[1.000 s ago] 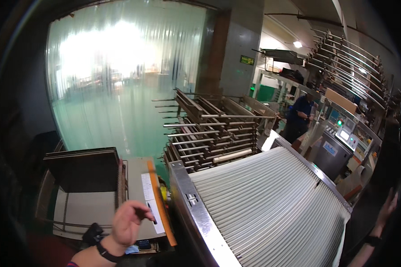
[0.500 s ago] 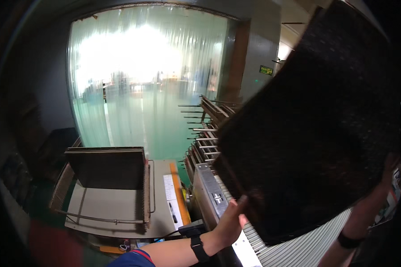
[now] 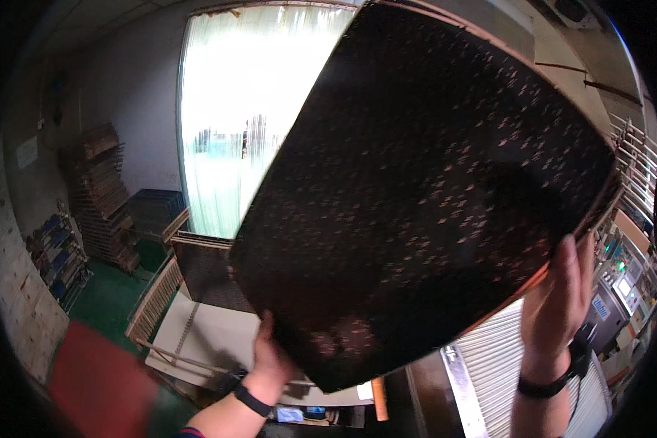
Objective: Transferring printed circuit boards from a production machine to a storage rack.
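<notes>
A large dark panel [image 3: 431, 190] with small pale flecks fills the middle of the view, tilted up in front of me. My left hand [image 3: 270, 358] grips its lower left edge, and my right hand [image 3: 558, 299] holds its right edge with fingers pressed on it. Both wrists wear dark bands. The panel hides most of the machine behind it.
A ribbed metal conveyor bed [image 3: 525, 379] shows below the panel at the right. A wooden cart [image 3: 197, 328] with a pale board and a dark sheet stands lower left. Stacked wooden racks [image 3: 98, 197] line the left wall. A bright strip curtain [image 3: 226, 109] hangs behind.
The dark panel came up from the right, held in both hands, and now covers most of the view. My view has swung left, away from the conveyor.
</notes>
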{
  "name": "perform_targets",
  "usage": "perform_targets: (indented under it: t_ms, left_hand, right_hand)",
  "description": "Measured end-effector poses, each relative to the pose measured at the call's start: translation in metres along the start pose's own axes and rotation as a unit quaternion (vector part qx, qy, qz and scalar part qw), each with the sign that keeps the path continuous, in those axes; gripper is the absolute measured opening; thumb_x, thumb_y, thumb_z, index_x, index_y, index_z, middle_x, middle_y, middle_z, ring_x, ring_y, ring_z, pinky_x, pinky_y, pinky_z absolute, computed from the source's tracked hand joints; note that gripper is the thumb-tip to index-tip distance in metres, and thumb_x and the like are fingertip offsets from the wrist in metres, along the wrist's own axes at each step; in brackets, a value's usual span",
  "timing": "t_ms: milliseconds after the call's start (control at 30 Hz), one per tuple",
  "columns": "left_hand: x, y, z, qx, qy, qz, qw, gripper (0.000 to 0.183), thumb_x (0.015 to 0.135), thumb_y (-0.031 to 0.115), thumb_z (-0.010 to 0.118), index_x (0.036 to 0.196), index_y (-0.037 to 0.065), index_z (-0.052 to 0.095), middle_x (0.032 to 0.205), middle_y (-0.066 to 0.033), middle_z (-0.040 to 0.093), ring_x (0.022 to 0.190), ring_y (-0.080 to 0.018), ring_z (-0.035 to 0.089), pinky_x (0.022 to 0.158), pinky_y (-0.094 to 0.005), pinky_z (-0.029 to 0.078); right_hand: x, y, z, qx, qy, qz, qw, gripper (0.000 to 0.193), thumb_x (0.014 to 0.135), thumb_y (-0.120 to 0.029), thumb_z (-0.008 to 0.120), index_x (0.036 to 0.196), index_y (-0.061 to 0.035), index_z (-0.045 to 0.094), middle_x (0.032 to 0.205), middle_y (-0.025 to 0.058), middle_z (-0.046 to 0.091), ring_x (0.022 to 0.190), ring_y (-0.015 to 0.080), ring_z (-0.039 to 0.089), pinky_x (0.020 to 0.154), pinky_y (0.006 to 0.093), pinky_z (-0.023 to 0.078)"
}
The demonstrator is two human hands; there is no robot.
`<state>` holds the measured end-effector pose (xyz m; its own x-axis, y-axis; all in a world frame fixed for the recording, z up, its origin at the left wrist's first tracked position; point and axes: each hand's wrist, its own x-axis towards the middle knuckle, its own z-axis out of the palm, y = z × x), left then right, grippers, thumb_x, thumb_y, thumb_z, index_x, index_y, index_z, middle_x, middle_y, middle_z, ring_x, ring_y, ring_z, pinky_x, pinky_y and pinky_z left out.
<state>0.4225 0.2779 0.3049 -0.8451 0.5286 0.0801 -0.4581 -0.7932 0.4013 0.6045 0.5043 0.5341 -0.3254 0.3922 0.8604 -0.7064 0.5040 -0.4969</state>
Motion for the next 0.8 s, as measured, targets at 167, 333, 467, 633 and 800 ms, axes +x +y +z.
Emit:
perform_targets:
  t_ms: [167,333,467,633,800]
  left_hand:
    - [0.032,0.135,-0.089,0.034,0.051,0.068,0.996,0.059,0.102,0.048,0.054,0.145,0.009,0.047,0.147,-0.012,0.052,0.132,-0.0336,0.051,0.113,-0.0529,0.04]
    - [0.066,0.238,-0.13,0.085,0.105,0.191,0.972,0.038,0.103,0.042,0.056,0.13,0.014,0.054,0.129,-0.0085,0.06,0.116,-0.0325,0.06,0.101,-0.0564,0.05]
    - [0.087,0.316,-0.139,0.192,0.094,0.269,0.939,0.033,0.105,0.036,0.056,0.13,0.015,0.05,0.127,-0.0076,0.058,0.117,-0.03,0.06,0.1,-0.0538,0.051]
    - [0.134,0.373,-0.161,0.282,0.002,0.273,0.92,0.05,0.105,0.033,0.056,0.147,0.01,0.039,0.147,-0.0112,0.049,0.133,-0.0322,0.051,0.116,-0.0508,0.038]
    - [0.158,0.377,-0.213,0.234,0.012,0.276,0.932,0.055,0.1,0.021,0.064,0.147,0.01,0.038,0.148,-0.0097,0.046,0.138,-0.0275,0.045,0.118,-0.0483,0.034]
  right_hand:
    - [0.053,0.019,0.05,-0.001,-0.159,0.059,0.986,0.046,0.103,-0.019,0.061,0.142,0.0017,0.049,0.131,0.0117,0.065,0.118,0.0186,0.063,0.102,0.0339,0.05]
    - [0.063,0.041,0.103,-0.129,-0.232,0.118,0.957,0.059,0.083,-0.024,0.085,0.129,0.0039,0.059,0.12,0.0074,0.068,0.111,0.0155,0.062,0.099,0.0306,0.048]
    - [0.06,0.075,0.138,-0.14,-0.264,0.147,0.943,0.058,0.082,-0.022,0.087,0.127,0.004,0.06,0.118,0.0053,0.067,0.109,0.0133,0.061,0.096,0.0297,0.049]
    - [0.015,0.146,0.152,-0.279,-0.258,0.126,0.916,0.041,0.082,-0.001,0.076,0.121,0.002,0.064,0.113,0.0028,0.065,0.105,0.0128,0.06,0.095,0.0286,0.047]
    - [-0.044,0.214,0.182,-0.184,-0.223,0.187,0.939,0.033,0.09,0.003,0.07,0.122,0.001,0.061,0.111,0.0029,0.065,0.103,0.0113,0.059,0.092,0.0272,0.048]
